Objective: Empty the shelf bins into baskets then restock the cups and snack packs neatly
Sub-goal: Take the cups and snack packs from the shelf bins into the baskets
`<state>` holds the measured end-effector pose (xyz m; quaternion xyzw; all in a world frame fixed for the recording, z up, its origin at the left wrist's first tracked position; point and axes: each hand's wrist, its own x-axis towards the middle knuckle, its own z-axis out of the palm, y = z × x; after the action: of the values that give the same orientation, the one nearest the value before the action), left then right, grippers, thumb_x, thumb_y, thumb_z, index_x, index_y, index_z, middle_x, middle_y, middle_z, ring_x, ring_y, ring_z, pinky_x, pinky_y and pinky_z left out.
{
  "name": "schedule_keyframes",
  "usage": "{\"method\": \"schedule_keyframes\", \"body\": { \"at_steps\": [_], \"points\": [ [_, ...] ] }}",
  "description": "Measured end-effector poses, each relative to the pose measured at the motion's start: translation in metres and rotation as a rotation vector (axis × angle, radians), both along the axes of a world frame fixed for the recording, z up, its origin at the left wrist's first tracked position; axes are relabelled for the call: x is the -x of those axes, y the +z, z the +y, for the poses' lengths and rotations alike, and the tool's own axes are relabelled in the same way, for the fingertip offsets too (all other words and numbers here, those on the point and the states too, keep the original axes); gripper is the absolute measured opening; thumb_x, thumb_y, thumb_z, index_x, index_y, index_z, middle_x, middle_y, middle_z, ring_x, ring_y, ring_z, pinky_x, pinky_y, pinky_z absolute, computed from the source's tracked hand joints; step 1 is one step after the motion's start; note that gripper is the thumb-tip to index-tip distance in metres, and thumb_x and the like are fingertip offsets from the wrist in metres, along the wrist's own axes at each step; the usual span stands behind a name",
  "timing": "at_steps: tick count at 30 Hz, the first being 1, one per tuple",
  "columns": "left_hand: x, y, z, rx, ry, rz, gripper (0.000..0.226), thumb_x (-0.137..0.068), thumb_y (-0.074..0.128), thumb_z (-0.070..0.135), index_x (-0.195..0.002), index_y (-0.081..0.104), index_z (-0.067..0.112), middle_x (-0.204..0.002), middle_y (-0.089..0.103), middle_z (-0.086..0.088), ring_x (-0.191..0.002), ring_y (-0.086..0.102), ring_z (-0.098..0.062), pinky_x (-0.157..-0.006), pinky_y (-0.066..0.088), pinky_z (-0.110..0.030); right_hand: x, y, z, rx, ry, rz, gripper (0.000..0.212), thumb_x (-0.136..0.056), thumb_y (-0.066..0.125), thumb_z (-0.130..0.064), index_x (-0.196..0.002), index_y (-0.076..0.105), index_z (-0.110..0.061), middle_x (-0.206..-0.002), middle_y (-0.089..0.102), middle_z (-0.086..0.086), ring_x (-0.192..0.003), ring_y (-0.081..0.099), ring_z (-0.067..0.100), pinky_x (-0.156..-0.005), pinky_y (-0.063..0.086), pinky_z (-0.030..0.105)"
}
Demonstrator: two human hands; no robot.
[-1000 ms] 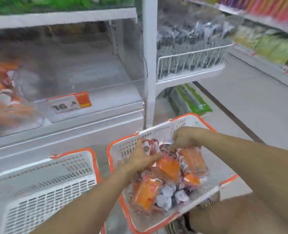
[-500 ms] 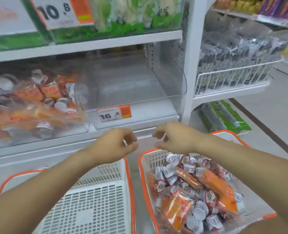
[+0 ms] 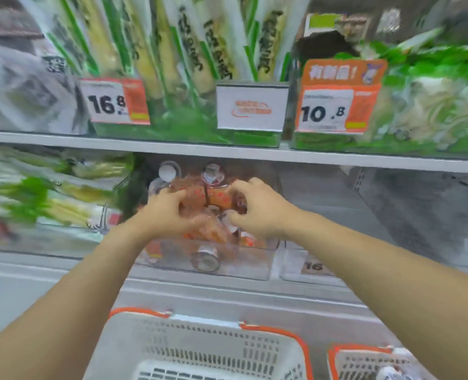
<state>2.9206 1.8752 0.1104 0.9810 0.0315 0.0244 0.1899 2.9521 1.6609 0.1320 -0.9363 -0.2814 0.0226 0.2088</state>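
A clear shelf bin on the lower shelf holds orange snack packs and small white-lidded cups. Both hands are inside it. My left hand grips snack packs on the left of the pile, and my right hand grips packs on the right. Below, a white basket with an orange rim stands empty. A second basket at the lower right shows only its corner, with cups inside.
To the right stands an empty clear bin with a 16.8 price tag. Green vegetable packs fill the bin at left. The upper shelf carries green packs and price tags just above my hands.
Both hands rose from the basket, passed the shelf front empty, and now reach into the left bin of cups and packs. The view swung up and left.
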Motion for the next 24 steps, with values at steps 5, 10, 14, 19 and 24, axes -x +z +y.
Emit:
{"method": "schedule_keyframes", "body": {
  "at_steps": [5, 10, 14, 19, 24],
  "points": [
    [-0.021, -0.019, 0.007, 0.251, -0.070, 0.083, 0.064, -0.088, 0.067, 0.050, -0.142, 0.049, 0.021, -0.142, 0.055, -0.004, -0.129, 0.051, -0.020, -0.096, 0.038, -0.024, -0.044, -0.011, 0.026, 0.450, -0.089, 0.036, 0.033, -0.088, 0.070, -0.044, -0.092, 0.059, -0.013, -0.084, 0.060, 0.007, -0.085, 0.056, 0.030, -0.061, 0.042, 0.029],
    [-0.033, -0.024, 0.011, 0.321, -0.101, 0.096, 0.073, -0.081, 0.070, 0.056, -0.142, 0.049, 0.021, -0.137, 0.056, -0.001, -0.121, 0.055, -0.019, -0.094, 0.043, -0.028, -0.074, -0.004, 0.026, 0.737, -0.089, 0.163, 0.097, -0.071, 0.087, -0.046, -0.151, 0.034, -0.031, -0.135, 0.057, -0.001, -0.121, 0.054, 0.027, -0.096, 0.051, 0.035],
    [-0.036, -0.029, 0.013, 0.334, -0.140, 0.045, 0.060, -0.077, 0.075, 0.043, -0.131, 0.055, 0.025, -0.123, 0.059, 0.002, -0.106, 0.058, -0.017, -0.092, 0.049, -0.030, -0.092, -0.006, 0.024, 0.728, -0.051, 0.153, 0.121, -0.059, 0.095, -0.028, -0.155, 0.021, -0.036, -0.154, 0.034, -0.006, -0.135, 0.043, 0.020, -0.108, 0.045, 0.037],
    [-0.039, -0.033, 0.019, 0.388, -0.199, 0.055, 0.056, -0.080, 0.075, 0.033, -0.131, 0.054, 0.030, -0.116, 0.061, 0.003, -0.100, 0.062, -0.015, -0.090, 0.053, -0.030, -0.106, -0.008, 0.023, 0.664, -0.029, 0.153, 0.090, -0.066, 0.088, -0.018, -0.140, 0.040, -0.036, -0.140, 0.043, -0.005, -0.123, 0.050, 0.019, -0.099, 0.051, 0.037],
    [-0.043, -0.038, 0.017, 0.438, -0.196, 0.064, 0.056, -0.080, 0.073, 0.033, -0.132, 0.052, 0.030, -0.109, 0.061, 0.004, -0.082, 0.063, -0.011, -0.079, 0.055, -0.031, -0.112, -0.013, 0.029, 0.740, 0.003, 0.205, 0.099, -0.052, 0.096, -0.036, -0.132, 0.039, -0.045, -0.137, 0.046, -0.011, -0.122, 0.050, 0.017, -0.100, 0.050, 0.038]
  ]
}}
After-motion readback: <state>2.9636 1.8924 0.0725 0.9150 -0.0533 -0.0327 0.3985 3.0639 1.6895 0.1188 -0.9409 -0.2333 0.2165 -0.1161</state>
